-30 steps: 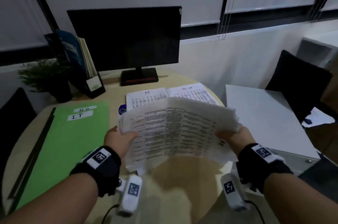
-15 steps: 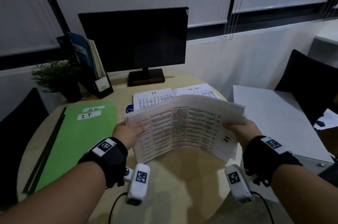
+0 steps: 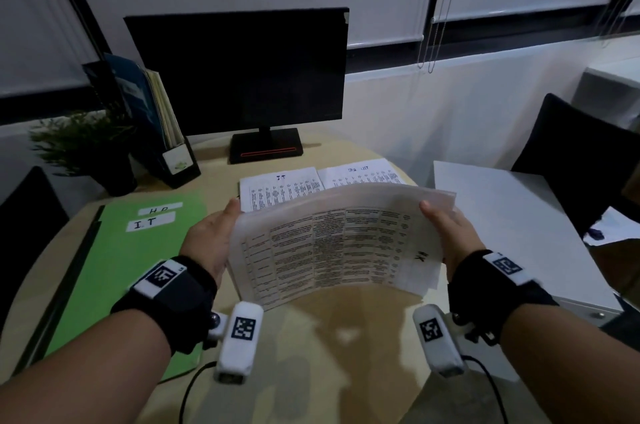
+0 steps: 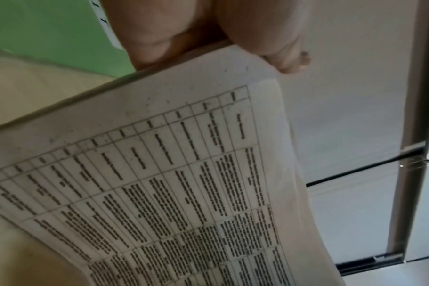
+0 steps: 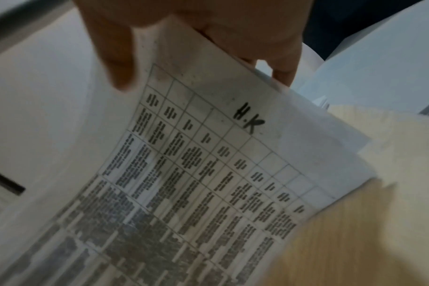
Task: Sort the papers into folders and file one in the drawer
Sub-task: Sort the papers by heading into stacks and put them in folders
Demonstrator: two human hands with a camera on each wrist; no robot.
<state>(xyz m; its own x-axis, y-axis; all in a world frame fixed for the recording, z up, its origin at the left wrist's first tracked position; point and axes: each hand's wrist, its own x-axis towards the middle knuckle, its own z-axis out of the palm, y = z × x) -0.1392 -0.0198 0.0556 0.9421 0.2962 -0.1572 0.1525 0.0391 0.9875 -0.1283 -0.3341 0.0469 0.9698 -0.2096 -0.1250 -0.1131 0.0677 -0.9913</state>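
- Stack of white printed sheets with table grids (image 3: 341, 243), top sheet hand-marked "H.K": held above the round beige wooden table (image 3: 346, 354), bowed upward in the middle.
- Left hand (image 3: 211, 236): grip pinches the stack's left edge, thumb on top.
- Right hand (image 3: 450, 233): grip pinches the right edge, thumb on top, fingers beneath.
- Green paper folder with white labels "IT" and "HR" (image 3: 114, 264): flat on the table, left of the stack.
- Two white printed sheets headed "IT" (image 3: 280, 188) and "TASK LIST" (image 3: 360, 170): flat, side by side, behind the stack.
- Black monitor (image 3: 239, 73): at the table's far edge.
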